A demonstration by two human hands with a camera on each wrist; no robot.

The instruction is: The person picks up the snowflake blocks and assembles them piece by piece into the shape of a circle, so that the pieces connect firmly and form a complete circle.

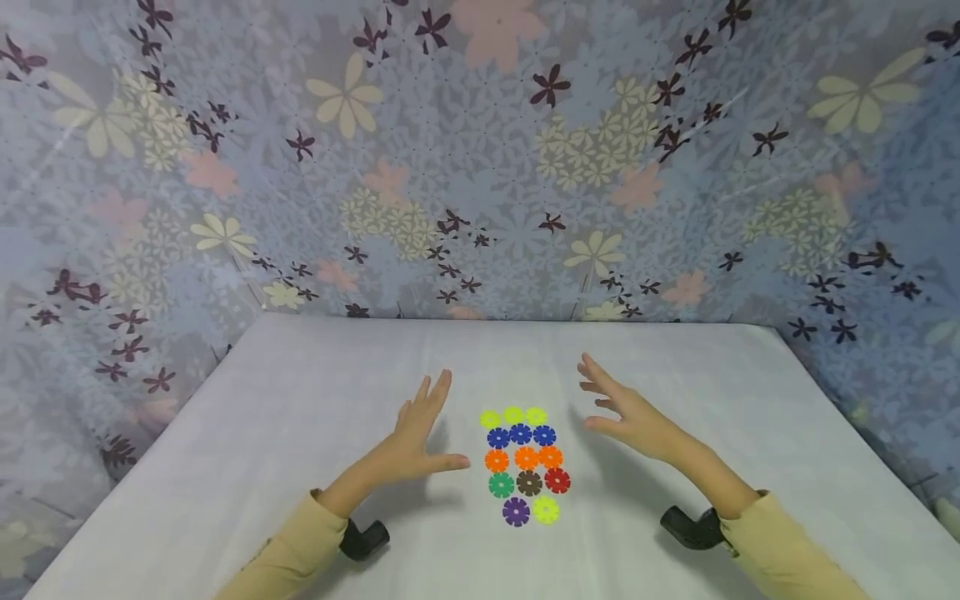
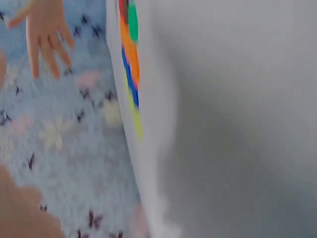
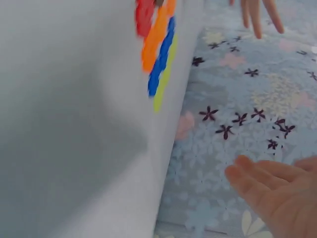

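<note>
Flat notched plastic discs lie in rows on the white table, between the two hands in the head view. Farthest is a row of yellow-green discs (image 1: 513, 414), then blue discs (image 1: 521, 433) and orange discs (image 1: 527, 457). Nearer come a green disc (image 1: 501, 485), a brown disc (image 1: 528, 482) and a red disc (image 1: 557, 480). Closest are a purple disc (image 1: 516, 512) and one more yellow-green disc (image 1: 546, 509). My left hand (image 1: 416, 443) hovers left of them, fingers spread and holding nothing. To their right, my right hand (image 1: 632, 417) is likewise raised, empty, fingers extended.
A white cloth covers the table (image 1: 315, 392). Behind and beside it hangs a flower-patterned curtain (image 1: 480, 167). Black wrist devices show at the left cuff (image 1: 364, 540) and the right cuff (image 1: 692, 528).
</note>
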